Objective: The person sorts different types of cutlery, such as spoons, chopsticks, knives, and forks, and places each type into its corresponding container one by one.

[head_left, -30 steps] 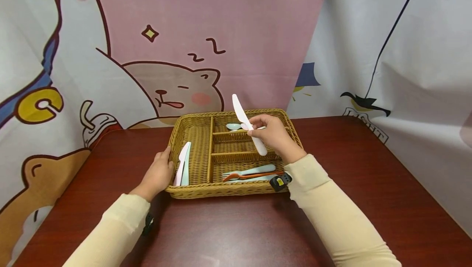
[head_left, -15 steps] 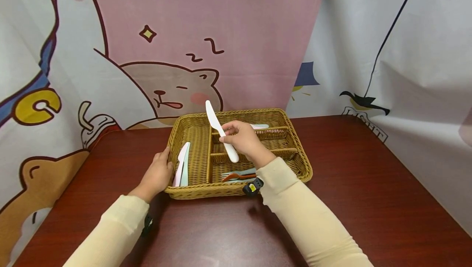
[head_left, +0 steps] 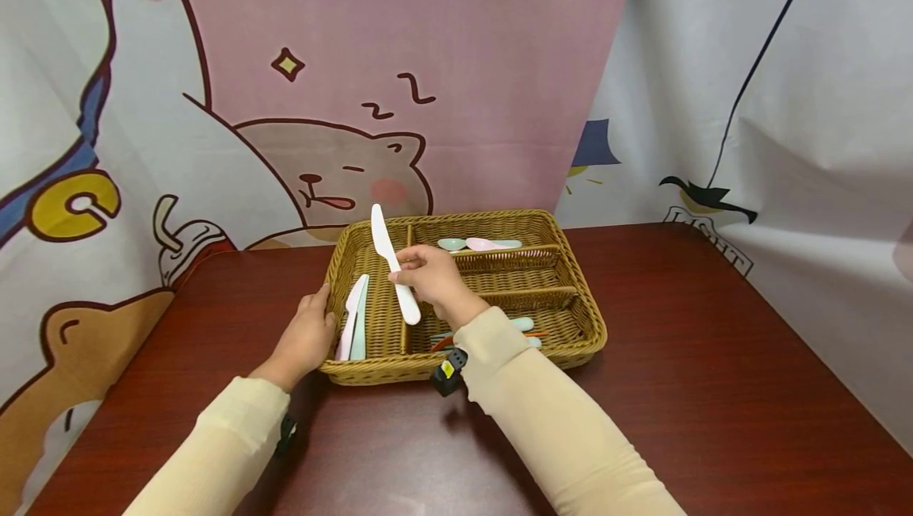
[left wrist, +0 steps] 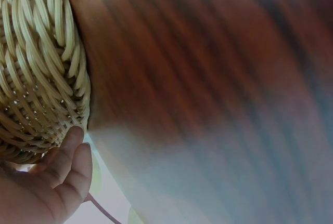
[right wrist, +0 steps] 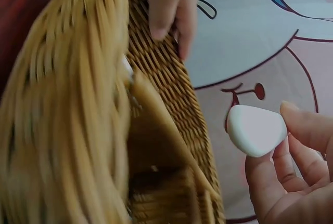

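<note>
My right hand [head_left: 435,278] pinches a white plastic knife [head_left: 383,242] by its handle, blade tip up, above the left part of a wicker basket [head_left: 406,369]. The butt of its handle faces the camera in the right wrist view. At the basket's left wall, my left hand [head_left: 305,335] grips the rim, with fingers [left wrist: 67,164] along the outside of the weave. A pink knife [head_left: 349,318] and a mint green knife [head_left: 360,326] lie in the long left compartment. Spoons [head_left: 481,244] lie in the back right compartment. My right forearm partly covers several forks [head_left: 523,324] in the front right one.
Wicker dividers [head_left: 528,292] split the basket's right side into three compartments. The basket stands on a dark red wooden table [head_left: 685,357]. Close behind it hangs a printed cartoon curtain [head_left: 499,104].
My right hand has carried the white knife leftward and slightly down, from over the right compartments to the left one. The spoons are uncovered again. My left hand stays at the rim.
</note>
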Demonstrator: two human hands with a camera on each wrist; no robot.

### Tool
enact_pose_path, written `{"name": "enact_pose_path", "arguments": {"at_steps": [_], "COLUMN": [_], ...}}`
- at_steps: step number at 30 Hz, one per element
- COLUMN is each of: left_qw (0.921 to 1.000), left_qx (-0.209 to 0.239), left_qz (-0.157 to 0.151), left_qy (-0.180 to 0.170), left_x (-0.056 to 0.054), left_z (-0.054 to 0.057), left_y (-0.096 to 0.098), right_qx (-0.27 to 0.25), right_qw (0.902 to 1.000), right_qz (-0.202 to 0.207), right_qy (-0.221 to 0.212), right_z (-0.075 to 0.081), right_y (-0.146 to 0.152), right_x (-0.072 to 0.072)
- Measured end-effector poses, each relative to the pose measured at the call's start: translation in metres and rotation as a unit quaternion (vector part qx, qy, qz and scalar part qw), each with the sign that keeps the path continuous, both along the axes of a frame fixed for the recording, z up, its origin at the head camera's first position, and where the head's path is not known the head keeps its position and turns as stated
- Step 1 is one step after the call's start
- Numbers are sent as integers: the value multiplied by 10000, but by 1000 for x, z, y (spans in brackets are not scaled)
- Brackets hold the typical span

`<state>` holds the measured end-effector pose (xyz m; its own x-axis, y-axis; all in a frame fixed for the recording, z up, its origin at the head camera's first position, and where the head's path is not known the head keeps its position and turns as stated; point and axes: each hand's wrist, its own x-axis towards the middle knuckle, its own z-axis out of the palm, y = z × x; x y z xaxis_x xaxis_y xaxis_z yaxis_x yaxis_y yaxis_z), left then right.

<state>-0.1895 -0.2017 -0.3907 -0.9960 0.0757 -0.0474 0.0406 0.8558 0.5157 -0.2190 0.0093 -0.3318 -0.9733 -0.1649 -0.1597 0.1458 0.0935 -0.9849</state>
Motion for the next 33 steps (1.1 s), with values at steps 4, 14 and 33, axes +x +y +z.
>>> {"name": "enact_pose_path", "arguments": {"at_steps": [4, 14, 33], "left_qw": [10000, 9995, 9994], "left_qx": [-5, -57, -13], "left_qz": [3, -27, -80], "left_qy": [27, 319, 331], "left_x": [0, -1, -2], "left_z": [0, -3, -3], "left_y": [0, -1, -1], "right_qx": [-222, -407, -778], "right_qw": [9996, 9976, 9916], "right_qz": [-25, -14, -394], "right_qy": [-200, -567, -959], "right_z": [-8, -17, -26], "right_y": [-13, -37, -55], "right_x": [1, 5, 5]}}
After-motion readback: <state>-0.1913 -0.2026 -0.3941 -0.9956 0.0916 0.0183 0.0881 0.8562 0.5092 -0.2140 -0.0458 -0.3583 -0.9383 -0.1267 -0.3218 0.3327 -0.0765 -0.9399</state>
